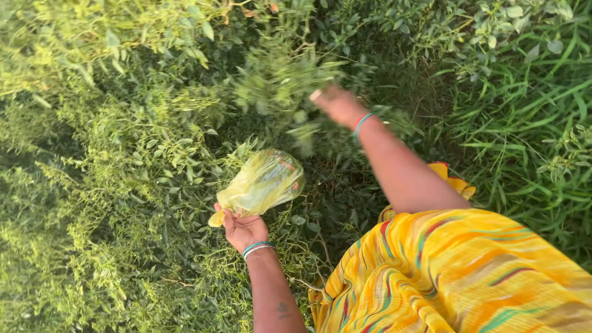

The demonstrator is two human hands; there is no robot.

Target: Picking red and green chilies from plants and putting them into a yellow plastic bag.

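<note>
Shrubs (pixel 123 142), grass (pixel 530 123); left grip (pixel 243 229) grasping bag (pixel 264 182); right grip (pixel 338 105) blurred, unclear

This is an outdoor planting, a field or garden plot, with no floor, wall or furniture anywhere. Dense low bushes (pixel 142 142) with small oval leaves fill the view from seven o'clock round to twelve, their tops lit yellow-green by low sun at ten o'clock. Long-bladed grass (pixel 530 117) grows at two to three o'clock, beside a broader-leaved shrub (pixel 493 24) at one o'clock. Dark, shaded gaps between the stems lie near the centre. At five o'clock a person stands among the plants in a yellow striped garment (pixel 456 277), the greenery pressing close on every side.
</note>
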